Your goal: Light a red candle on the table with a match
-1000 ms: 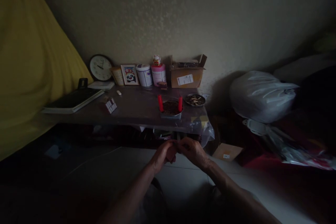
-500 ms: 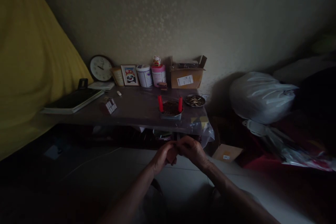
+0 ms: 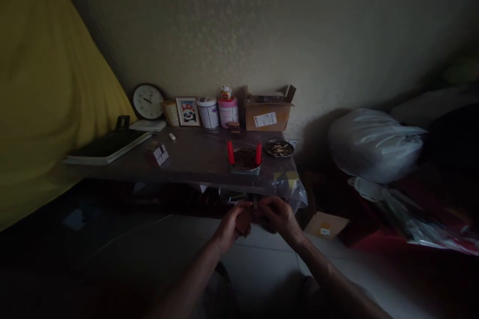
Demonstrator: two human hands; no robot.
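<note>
Just in front of the table's near edge, my left hand [image 3: 231, 224] is closed around a small reddish-brown box [image 3: 243, 220] that looks like a matchbox. To its right is my right hand [image 3: 279, 214], thumb and fingers pinched together; what they hold, if anything, is too small and dark to make out. Beyond my hands, a round metal tin [image 3: 245, 170] with dark filling stands on the table. A red candle [image 3: 231, 153] rises at its left side and another red candle [image 3: 258, 153] at its right. Behind and to the right lies a shallow dish [image 3: 279, 148] holding thin pale sticks.
Along the wall stand a clock [image 3: 147, 101], a panda picture [image 3: 188, 111], a white tub [image 3: 208, 112], a pink-lidded tub [image 3: 228, 112] and a cardboard box [image 3: 267, 115]. A puzzle cube [image 3: 159, 154] sits left on the table [image 3: 194, 159]. White bags [image 3: 374, 144] are heaped at right.
My right hand has moved slightly right, away from the box, opening a gap between the hands. My left hand keeps hold of the box. The whole view has shifted a little.
</note>
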